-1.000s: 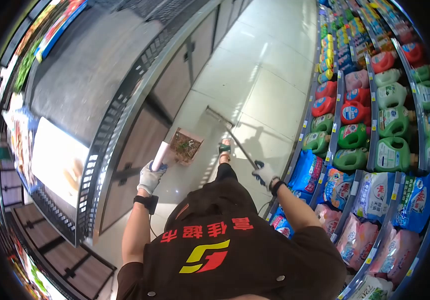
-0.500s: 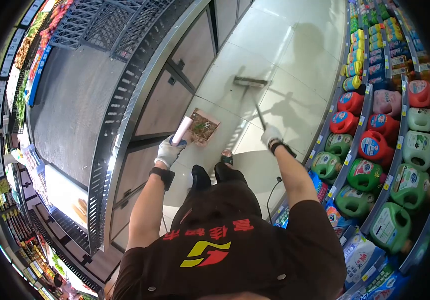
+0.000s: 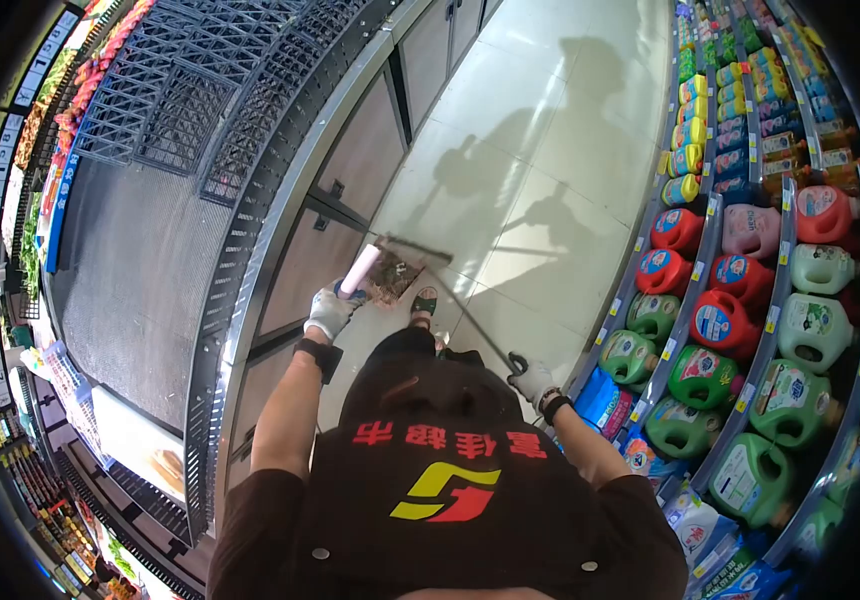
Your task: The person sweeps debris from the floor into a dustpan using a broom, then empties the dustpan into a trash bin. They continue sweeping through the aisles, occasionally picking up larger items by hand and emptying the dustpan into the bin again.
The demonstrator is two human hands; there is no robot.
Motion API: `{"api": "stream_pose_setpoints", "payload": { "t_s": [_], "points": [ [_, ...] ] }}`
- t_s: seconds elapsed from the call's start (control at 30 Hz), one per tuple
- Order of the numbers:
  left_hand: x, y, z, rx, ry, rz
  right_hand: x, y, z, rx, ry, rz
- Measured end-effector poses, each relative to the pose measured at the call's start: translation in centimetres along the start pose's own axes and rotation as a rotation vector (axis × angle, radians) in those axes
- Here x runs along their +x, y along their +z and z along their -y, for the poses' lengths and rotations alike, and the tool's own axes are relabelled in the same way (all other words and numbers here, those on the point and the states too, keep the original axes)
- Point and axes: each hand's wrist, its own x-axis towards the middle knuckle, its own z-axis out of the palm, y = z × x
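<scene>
My left hand, in a white glove, is closed around the pale pink handle of a dustpan. The pan sits low at the floor beside the cabinet, with brown and green debris in it. In my right hand, also gloved, is the upper end of a long-handled broom. Its dark broom head lies across the far edge of the pan, touching or just above it. My shoe shows right beside the pan.
A display counter with wood-look cabinet doors runs along the left, black crates on top. Shelves of detergent bottles line the right. Pale floor tiles stretch ahead between them, crossed by shadows.
The broom head has come back from the floor ahead to the dustpan. My right hand has drawn back toward my body; my left hand still holds the dustpan.
</scene>
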Motion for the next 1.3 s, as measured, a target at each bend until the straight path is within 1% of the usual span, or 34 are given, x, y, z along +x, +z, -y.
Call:
{"api": "stream_pose_setpoints", "payload": {
  "t_s": [0.03,0.07,0.1,0.17,0.2,0.23,0.3,0.37,0.4,0.43,0.5,0.53,0.57,0.63,0.67,0.77,0.8,0.83,0.87,0.9,0.97,1.0,1.03,1.1,1.17,1.23,1.3],
  "points": [
    [0.5,-0.5,-1.3,0.045,-0.049,0.025,1.2,-1.1,0.4,-0.068,0.081,0.053],
    [1.1,-1.0,-1.9,0.090,-0.096,0.048,1.7,-2.9,2.0,-0.048,0.119,0.038],
    [1.8,-0.9,-1.8,0.081,-0.103,0.048,2.6,-4.9,3.5,-0.036,0.152,0.019],
    [3.3,-0.7,-1.7,0.077,-0.068,0.038,6.2,-6.3,3.7,-0.232,0.135,-0.062],
    [3.6,-0.8,-1.8,0.080,-0.078,0.038,8.0,-7.3,3.7,-0.222,0.113,-0.056],
    [3.5,-1.1,-2.8,0.068,-0.087,0.049,9.1,-8.7,5.0,-0.148,0.191,-0.009],
    [3.2,-1.2,-3.1,0.063,-0.112,0.062,11.3,-10.5,6.7,-0.191,0.180,-0.034],
    [2.6,-1.1,-2.3,0.098,-0.090,0.016,13.7,-11.5,7.6,-0.188,0.128,-0.068],
    [2.2,-1.1,-1.8,0.058,-0.059,0.013,15.6,-11.2,7.3,-0.182,0.101,-0.086],
    [1.5,-1.1,-1.5,0.057,-0.080,0.002,17.0,-11.2,7.2,-0.163,0.084,-0.089],
    [0.2,-1.2,-1.1,-0.019,-0.141,0.003,19.1,-11.5,8.1,-0.216,0.110,-0.019],
    [-0.2,-1.0,-0.8,-0.019,-0.158,-0.004,19.8,-11.6,8.5,-0.296,0.115,-0.014],
    [-0.3,-0.8,-0.6,-0.035,-0.174,-0.015,20.0,-11.3,8.8,-0.301,0.104,-0.005],
    [-0.3,-0.6,-0.1,-0.068,-0.199,-0.038,19.7,-10.3,9.3,-0.579,-0.049,0.113],
    [-0.3,-0.5,-0.4,-0.072,-0.204,-0.043,18.3,-9.1,9.0,-0.734,-0.133,0.177],
    [0.5,0.0,-0.6,-0.012,-0.223,-0.048,14.0,-7.5,7.8,-0.651,-0.130,0.289],
    [0.6,0.2,-0.2,-0.031,-0.206,-0.051,13.0,-7.8,7.7,-0.658,-0.123,0.292],
    [0.9,0.5,0.4,-0.049,-0.182,-0.058,11.8,-9.0,8.6,-0.566,-0.109,0.339],
    [1.2,0.5,0.9,-0.003,-0.180,-0.058,11.1,-9.8,9.1,-0.472,-0.097,0.380],
    [1.4,0.4,1.4,-0.009,-0.169,-0.058,10.7,-9.8,8.6,-0.474,-0.093,0.368],
    [1.1,-0.6,0.5,-0.082,-0.210,-0.021,9.7,-10.1,7.8,-0.353,-0.119,0.285],
    [0.9,-1.2,-0.2,-0.075,-0.223,-0.046,9.0,-10.7,8.1,-0.332,-0.077,0.265],
    [0.8,-1.9,-1.1,-0.060,-0.288,-0.028,9.1,-10.4,6.2,-0.243,-0.099,0.220],
    [0.6,-3.0,-2.3,-0.081,-0.096,-0.075,7.7,-12.5,6.9,-0.189,0.022,0.167],
    [2.1,-2.0,-0.3,-0.068,-0.020,-0.080,8.2,-12.2,3.1,-0.187,-0.049,-0.029],
    [3.9,-1.9,-1.6,-0.063,0.003,-0.001,7.6,-14.1,3.1,0.221,0.285,0.010],
    [5.4,-2.5,-5.8,-0.089,-0.049,0.020,7.7,-15.0,1.5,0.586,0.438,-0.053]
  ]
}}
